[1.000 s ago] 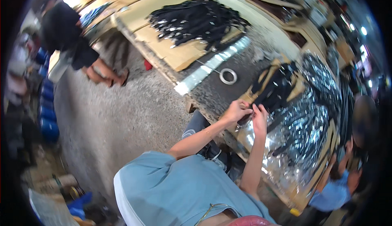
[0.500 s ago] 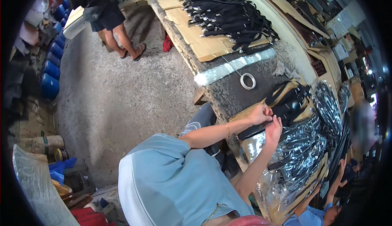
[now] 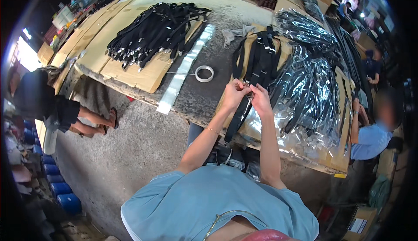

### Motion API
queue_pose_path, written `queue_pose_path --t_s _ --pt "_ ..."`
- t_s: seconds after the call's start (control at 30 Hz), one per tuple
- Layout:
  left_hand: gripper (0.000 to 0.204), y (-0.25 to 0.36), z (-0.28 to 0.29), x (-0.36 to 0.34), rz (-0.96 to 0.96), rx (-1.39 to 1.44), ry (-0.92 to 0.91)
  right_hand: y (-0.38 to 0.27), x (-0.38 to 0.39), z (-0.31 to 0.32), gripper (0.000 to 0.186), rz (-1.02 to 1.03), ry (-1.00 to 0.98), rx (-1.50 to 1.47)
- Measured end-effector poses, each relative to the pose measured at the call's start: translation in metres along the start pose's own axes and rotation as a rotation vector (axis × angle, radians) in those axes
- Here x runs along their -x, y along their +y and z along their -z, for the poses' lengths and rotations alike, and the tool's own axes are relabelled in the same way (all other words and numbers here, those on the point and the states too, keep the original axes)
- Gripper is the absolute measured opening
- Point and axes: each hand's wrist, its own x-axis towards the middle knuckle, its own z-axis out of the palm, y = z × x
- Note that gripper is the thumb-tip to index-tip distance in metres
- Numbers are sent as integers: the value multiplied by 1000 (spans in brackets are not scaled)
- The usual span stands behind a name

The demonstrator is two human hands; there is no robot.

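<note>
My left hand (image 3: 235,95) and my right hand (image 3: 261,100) meet over the front of the table, fingertips pinched close together. Between them is the end of a black strap with a small metal clip, largely covered by my fingers. Just beyond my hands lies a set of black straps (image 3: 261,60), resembling suspenders, on a piece of brown cardboard (image 3: 285,53). One loose black strap (image 3: 235,123) hangs below my left hand toward the table edge. Beside my right hand spreads a pile of black straps in clear plastic sleeves (image 3: 309,97).
A heap of black straps with metal clips (image 3: 159,34) lies on cardboard at the left. Nearer are a roll of tape (image 3: 204,74), a clear plastic strip (image 3: 185,69) and a grey cloth (image 3: 235,34). One person (image 3: 372,132) sits at the right; another (image 3: 48,101) stands at the left.
My view has swung to the right, so the table now lies straight ahead. Both hands stay pinched together at the strap end.
</note>
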Motion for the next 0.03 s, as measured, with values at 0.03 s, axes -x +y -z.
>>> queue_pose_path --t_s 0.03 --pt "25 12 3 2 54 -83 -55 0 0 7 5 -17 -22 -66"
